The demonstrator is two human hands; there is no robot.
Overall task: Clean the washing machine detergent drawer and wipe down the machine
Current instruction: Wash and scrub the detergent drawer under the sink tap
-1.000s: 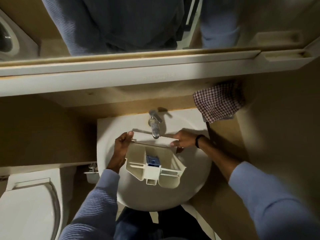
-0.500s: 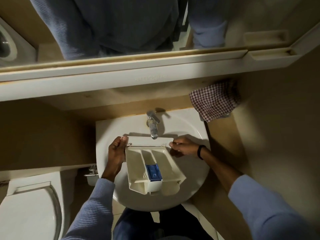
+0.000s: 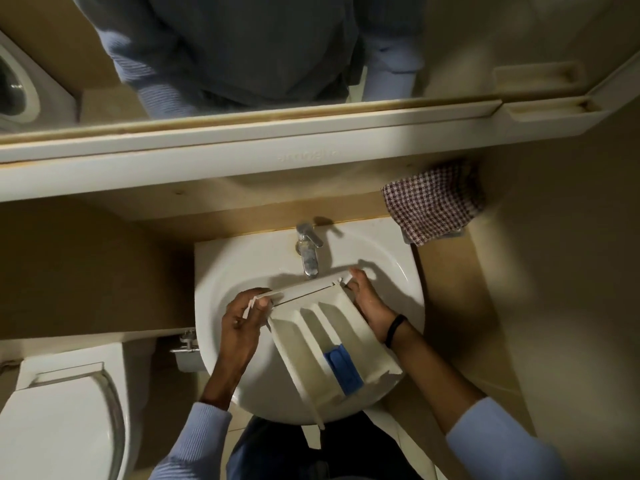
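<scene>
The cream plastic detergent drawer [image 3: 322, 337] is held over the white sink [image 3: 221, 271], its open compartments facing up and its front panel just under the chrome tap [image 3: 309, 252]. A blue insert [image 3: 343, 370] sits in the middle compartment near the drawer's rear end. My left hand [image 3: 239, 327] grips the left end of the front panel. My right hand [image 3: 367, 303] holds the right end and side of the drawer; a black band is on that wrist. No water is seen running from the tap.
A red-and-white checked cloth [image 3: 434, 202] hangs at the sink's back right. A white toilet [image 3: 59, 417] stands at the lower left. A white shelf [image 3: 242, 157] runs under the mirror above, where the washing machine door [image 3: 15, 88] is reflected at far left.
The drawer has been turned from tipped-up to compartments facing up, and its rear end has swung toward the lower right. Both hands kept hold of the front panel.
</scene>
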